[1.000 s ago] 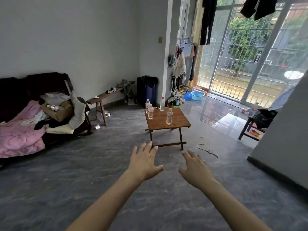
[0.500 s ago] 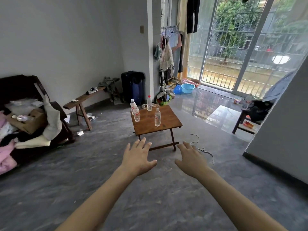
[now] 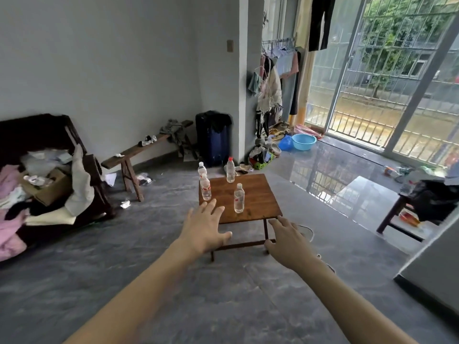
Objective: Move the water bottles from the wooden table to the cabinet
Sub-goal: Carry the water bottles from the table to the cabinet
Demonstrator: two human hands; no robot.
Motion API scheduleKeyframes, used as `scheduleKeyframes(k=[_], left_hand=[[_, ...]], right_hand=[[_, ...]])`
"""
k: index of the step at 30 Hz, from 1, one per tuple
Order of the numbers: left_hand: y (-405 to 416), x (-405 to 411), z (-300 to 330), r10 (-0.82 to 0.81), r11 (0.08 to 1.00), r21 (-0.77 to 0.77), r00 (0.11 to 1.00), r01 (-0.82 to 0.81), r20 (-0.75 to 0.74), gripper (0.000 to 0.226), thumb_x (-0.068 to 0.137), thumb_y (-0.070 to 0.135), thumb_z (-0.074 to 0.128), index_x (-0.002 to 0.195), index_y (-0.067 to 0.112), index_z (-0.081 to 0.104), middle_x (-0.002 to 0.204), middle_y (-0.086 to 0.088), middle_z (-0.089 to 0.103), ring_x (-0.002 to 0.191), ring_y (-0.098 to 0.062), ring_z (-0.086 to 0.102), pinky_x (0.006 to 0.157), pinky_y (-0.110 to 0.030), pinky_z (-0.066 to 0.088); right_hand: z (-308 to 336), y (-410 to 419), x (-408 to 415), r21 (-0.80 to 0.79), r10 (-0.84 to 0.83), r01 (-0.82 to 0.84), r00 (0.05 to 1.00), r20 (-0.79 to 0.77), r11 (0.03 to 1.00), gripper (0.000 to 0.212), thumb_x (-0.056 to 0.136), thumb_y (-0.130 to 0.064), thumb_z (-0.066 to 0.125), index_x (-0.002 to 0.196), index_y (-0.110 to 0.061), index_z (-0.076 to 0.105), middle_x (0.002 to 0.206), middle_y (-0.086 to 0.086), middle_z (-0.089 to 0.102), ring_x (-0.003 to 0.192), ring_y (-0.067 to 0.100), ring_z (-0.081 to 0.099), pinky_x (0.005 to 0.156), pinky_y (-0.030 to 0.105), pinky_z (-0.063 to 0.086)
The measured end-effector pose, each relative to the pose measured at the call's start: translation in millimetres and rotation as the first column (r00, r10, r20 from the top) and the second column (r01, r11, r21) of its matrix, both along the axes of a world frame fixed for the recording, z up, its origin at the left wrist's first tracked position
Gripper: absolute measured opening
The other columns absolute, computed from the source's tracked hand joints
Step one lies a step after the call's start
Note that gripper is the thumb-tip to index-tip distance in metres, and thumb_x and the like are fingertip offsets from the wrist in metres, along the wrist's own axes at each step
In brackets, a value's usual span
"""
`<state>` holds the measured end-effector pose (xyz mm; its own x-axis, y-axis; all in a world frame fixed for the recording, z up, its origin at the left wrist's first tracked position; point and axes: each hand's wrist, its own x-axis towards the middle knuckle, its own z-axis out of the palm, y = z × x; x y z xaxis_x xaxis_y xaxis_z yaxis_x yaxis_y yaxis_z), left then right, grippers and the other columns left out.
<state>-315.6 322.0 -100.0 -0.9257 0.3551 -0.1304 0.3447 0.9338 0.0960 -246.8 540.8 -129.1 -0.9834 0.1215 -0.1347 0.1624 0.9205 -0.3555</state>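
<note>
A small wooden table (image 3: 258,202) stands on the grey floor ahead. Several clear water bottles stand upright on it: two at the left edge (image 3: 205,188), a red-capped one (image 3: 230,170) at the back, and one (image 3: 239,198) near the front. My left hand (image 3: 203,229) reaches out with fingers spread, in front of the table's near left corner and holding nothing. My right hand (image 3: 288,242) is stretched forward, open, below the table's near right corner. No cabinet is in view.
A dark sofa (image 3: 49,145) piled with clothes and a cardboard box fills the left side. A wooden bench (image 3: 134,155) and a dark suitcase (image 3: 213,140) line the back wall. A blue basin (image 3: 303,141) and hanging clothes sit by the barred glass doors; a low dark table (image 3: 407,214) stands right.
The table and bottles have come closer and grown in view as I walk toward them. Both open hands now overlap the table's near edge.
</note>
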Motion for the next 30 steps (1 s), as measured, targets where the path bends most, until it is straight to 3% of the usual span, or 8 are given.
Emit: scheduleKeyframes(k=[8, 14, 22, 30], left_hand=[[35, -96, -22, 0.056, 0.998, -0.017, 0.997, -0.056, 0.048, 0.085, 0.093, 0.065, 0.051, 0.163, 0.028, 0.02, 0.173, -0.003, 0.01, 0.159, -0.025, 0.009, 0.128, -0.048, 0.01], [54, -212, -27, 0.089, 0.996, -0.001, 0.996, -0.089, 0.018, 0.086, 0.093, 0.064, 0.052, 0.163, 0.027, 0.019, 0.174, -0.002, 0.008, 0.16, -0.024, 0.01, 0.128, -0.049, 0.011], [95, -364, -51, 0.061, 0.997, -0.053, 0.995, -0.057, 0.083, 0.086, 0.093, 0.066, 0.05, 0.163, 0.027, 0.018, 0.174, -0.004, 0.007, 0.16, -0.026, 0.008, 0.129, -0.048, 0.009], [125, -465, -86, 0.071, 0.996, -0.064, 0.981, -0.06, 0.179, 0.088, 0.091, 0.065, 0.054, 0.163, 0.027, 0.02, 0.174, -0.002, 0.008, 0.159, -0.025, 0.011, 0.128, -0.048, 0.012]], right_hand=[[-16, 50, -92, -0.023, 0.015, -0.014, 1.0, 0.026, 1.0, 0.06, 0.09, -0.035, 0.054, 0.146, -0.02, 0.038, 0.156, 0.004, 0.034, 0.14, 0.03, 0.034, 0.111, 0.047, 0.039], [-17, 87, -197, -0.012, 0.004, -0.003, 1.0, 0.016, 1.0, 0.054, 0.091, -0.039, 0.052, 0.141, -0.024, 0.041, 0.149, -0.001, 0.04, 0.133, 0.027, 0.041, 0.104, 0.048, 0.04], [-19, 124, -362, -0.002, 0.04, -0.04, 0.999, 0.02, 0.999, 0.054, 0.092, -0.038, 0.051, 0.144, -0.028, 0.039, 0.153, -0.001, 0.038, 0.136, 0.025, 0.04, 0.106, 0.047, 0.039], [-72, 153, -445, -0.078, 0.023, -0.014, 0.993, 0.113, 0.997, 0.057, 0.093, -0.036, 0.05, 0.148, -0.026, 0.037, 0.156, 0.0, 0.036, 0.138, 0.028, 0.04, 0.109, 0.046, 0.04]])
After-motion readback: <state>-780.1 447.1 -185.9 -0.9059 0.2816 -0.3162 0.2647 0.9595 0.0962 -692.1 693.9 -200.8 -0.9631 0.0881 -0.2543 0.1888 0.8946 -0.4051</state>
